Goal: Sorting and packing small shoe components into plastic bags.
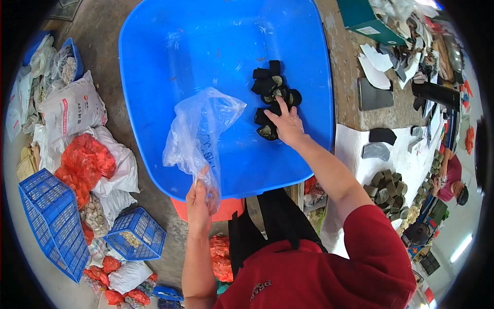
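Before me is a large blue plastic tub. Several black curved pieces, some with a pale inner face, lie heaped on its right side. My right hand reaches into the heap from the near side, its fingers spread and touching the pieces. A clear plastic bag with dark handwriting hangs crumpled over the tub's near left part. My left hand grips its lower end at the near rim. Whether anything lies inside the bag I cannot tell.
Blue crates, white sacks and red bags crowd the floor at left. On the right, a worktable bears a dark flat slab, white scraps and stacked olive curved pieces. Another person sits farther right.
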